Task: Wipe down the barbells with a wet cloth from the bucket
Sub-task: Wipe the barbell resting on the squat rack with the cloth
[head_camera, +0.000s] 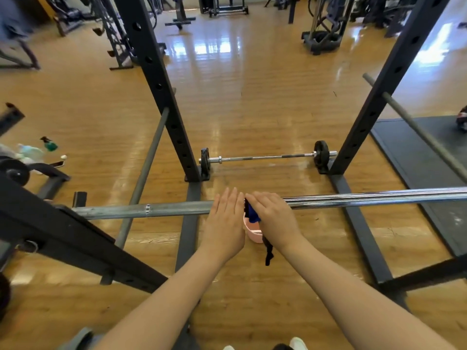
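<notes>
shoes point(298, 344): white toes at the bottom edge, on the wood floor point(252, 109)
forearms: both bare, reaching forward and converging at the bar
left hand point(225, 223): palm down, fingers point(227, 198) straight and together, laid flat over the bar, not curled round it
right hand point(274, 218): palm down over the bar, fingers point(260, 198) bent, pressing the cloth onto it
cloth point(252, 214): blue and black, bunched between the two hands, black tail hanging below the right wrist
bar point(366, 198): horizontal, chrome to the right of the hands, dull grey to the left
bucket point(252, 232): pink, on the floor directly beneath the hands, mostly hidden
rack point(161, 97): black uprights either side
small barbell point(267, 156): on the floor between the uprights, one plate per end
far: more gym machines, blurred
</notes>
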The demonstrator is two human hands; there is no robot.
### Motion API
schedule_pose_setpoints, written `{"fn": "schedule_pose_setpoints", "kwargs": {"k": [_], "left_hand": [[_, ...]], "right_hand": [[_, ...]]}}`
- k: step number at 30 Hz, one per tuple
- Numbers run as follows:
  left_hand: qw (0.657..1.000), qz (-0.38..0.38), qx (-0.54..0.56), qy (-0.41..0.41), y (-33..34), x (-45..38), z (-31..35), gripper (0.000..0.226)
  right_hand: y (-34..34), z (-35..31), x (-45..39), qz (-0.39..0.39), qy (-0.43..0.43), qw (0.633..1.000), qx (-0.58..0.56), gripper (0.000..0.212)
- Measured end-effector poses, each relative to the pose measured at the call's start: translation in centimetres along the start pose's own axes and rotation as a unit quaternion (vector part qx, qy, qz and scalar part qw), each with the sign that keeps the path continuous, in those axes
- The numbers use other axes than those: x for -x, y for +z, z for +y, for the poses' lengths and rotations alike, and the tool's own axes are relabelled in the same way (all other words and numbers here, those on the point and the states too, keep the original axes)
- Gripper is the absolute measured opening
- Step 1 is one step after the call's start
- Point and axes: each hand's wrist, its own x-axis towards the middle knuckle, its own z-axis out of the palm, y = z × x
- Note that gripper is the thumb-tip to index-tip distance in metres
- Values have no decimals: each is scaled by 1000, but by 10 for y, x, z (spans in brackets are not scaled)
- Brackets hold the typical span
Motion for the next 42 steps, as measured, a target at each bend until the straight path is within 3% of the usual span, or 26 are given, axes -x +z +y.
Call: {"fn": "schedule_pose_setpoints", "kwargs": {"k": [6,11,15,21,26,31,36,39,42], "left_hand": [[998,-4,-6,-57,4,-13,40,69],[995,1,8,-98,10,-37,94,72],[993,2,7,-120,14,-53,131,77],[991,4,-1,-130,20,-64,165,80],[991,9,-20,-133,29,-65,166,74],[991,9,-28,-132,24,-64,167,70],[995,3,-47,-90,21,-62,158,68],[998,4,-54,-25,22,-51,138,78],[998,25,-50,-17,25,-33,113,83]], "right_hand": [[-59,89,47,32,50,997,48,49],[-113,182,95,13,122,984,130,53],[-154,236,118,24,140,976,163,26],[-187,293,148,-29,207,959,190,40],[-178,283,146,12,225,963,145,31],[-157,248,137,12,187,975,116,44],[-127,207,115,55,153,982,96,37],[-117,184,103,54,119,988,78,44],[-105,156,87,48,90,993,53,47]]}}
